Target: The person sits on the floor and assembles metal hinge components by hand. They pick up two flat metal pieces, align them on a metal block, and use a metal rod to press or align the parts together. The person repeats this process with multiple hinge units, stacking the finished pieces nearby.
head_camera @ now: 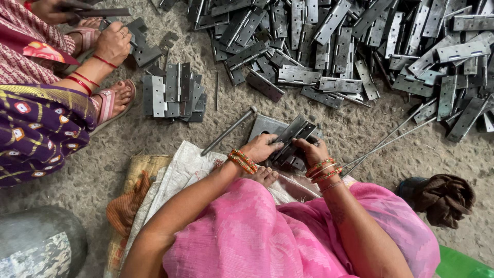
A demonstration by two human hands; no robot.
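Observation:
My left hand (261, 148) and my right hand (312, 149) both grip a grey metal hinge (294, 135), held over a square steel block (266, 125) on the concrete floor. The left hand holds its lower left side, the right hand its right end. Bangles ring both wrists. A pink garment covers my lap, and my bare toes (266, 176) show just under the left hand. A hammer (229, 131) lies on the floor left of the block.
A big heap of grey hinges (355, 46) spreads across the top. A small stack of hinges (172, 92) lies upper left beside another person's sandalled foot (114, 99) and hand (113, 44). Thin metal rods (391, 138) lie right. A brown cloth (445, 198) sits lower right.

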